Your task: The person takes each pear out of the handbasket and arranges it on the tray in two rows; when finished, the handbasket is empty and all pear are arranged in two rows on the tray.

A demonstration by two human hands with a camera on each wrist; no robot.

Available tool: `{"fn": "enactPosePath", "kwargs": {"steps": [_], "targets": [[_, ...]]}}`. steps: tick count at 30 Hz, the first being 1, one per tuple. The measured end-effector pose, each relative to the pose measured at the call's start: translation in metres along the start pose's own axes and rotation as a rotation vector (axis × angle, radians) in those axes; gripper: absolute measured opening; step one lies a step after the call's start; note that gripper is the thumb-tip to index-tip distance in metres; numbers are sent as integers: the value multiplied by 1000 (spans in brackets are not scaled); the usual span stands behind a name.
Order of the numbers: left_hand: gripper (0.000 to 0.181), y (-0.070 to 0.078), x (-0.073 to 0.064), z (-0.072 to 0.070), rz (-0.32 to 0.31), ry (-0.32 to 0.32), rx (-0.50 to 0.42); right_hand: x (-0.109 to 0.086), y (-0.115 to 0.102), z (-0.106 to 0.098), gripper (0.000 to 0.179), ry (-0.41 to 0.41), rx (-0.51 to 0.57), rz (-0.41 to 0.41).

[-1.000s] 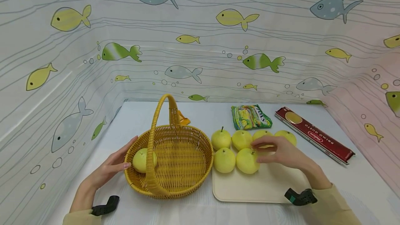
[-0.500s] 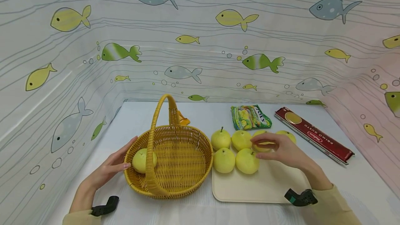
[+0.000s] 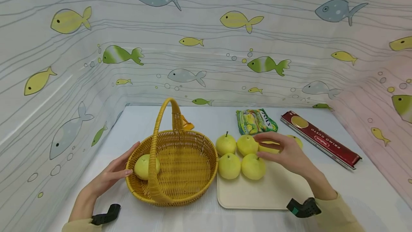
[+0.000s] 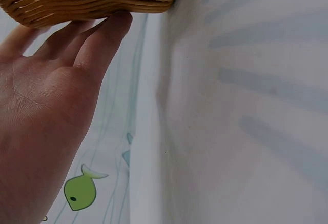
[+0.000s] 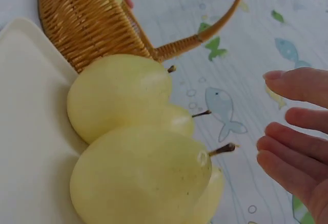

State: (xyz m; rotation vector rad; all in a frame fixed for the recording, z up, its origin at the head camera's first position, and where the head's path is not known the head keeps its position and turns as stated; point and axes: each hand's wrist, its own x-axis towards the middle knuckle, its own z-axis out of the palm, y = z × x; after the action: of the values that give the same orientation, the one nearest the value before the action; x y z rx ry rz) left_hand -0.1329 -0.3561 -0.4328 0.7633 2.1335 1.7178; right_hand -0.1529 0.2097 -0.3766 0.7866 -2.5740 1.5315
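In the head view, a yellow wicker basket (image 3: 184, 200) with a tall arched handle holds one pale yellow-green pear (image 3: 141, 167) at its left. My left hand (image 3: 107, 178) rests against the basket's left side, thumb at the rim. In the left wrist view its fairly straight fingers (image 4: 105, 47) touch the outer wicker wall. My right hand (image 3: 289, 151) hovers over the pears at right, fingers spread and nothing between them. A front pear (image 3: 253, 167) lies just below its thumb, with a gap visible in the right wrist view. Some rear pears are partly hidden behind this hand.
A cream tray (image 3: 257, 196) bears several pears, right of the basket. Behind it lie a green snack bag (image 3: 255, 121) and a long red packet (image 3: 322, 139). A small orange item (image 3: 187, 124) shows behind the basket. Fish-patterned walls (image 3: 206, 56) enclose the table.
My right hand has risen slightly and shifted left, its thumb going from beside the front pear to above it. The left hand, basket and pears keep their places; the head view shifts a little.
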Motion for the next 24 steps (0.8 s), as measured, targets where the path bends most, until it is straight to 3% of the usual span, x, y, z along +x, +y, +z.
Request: {"fn": "enactPosePath", "kwargs": {"steps": [5,16,24], "targets": [[76,-2,-2,0,-6,4,4,11,-15,11,43,8,14,-27],[76,-1,-3,0,-13,11,13,37,-35,47,44,-59,127,-87],[77,2,-2,-1,-14,3,7,53,-49,75,44,-154,165,-107]]}}
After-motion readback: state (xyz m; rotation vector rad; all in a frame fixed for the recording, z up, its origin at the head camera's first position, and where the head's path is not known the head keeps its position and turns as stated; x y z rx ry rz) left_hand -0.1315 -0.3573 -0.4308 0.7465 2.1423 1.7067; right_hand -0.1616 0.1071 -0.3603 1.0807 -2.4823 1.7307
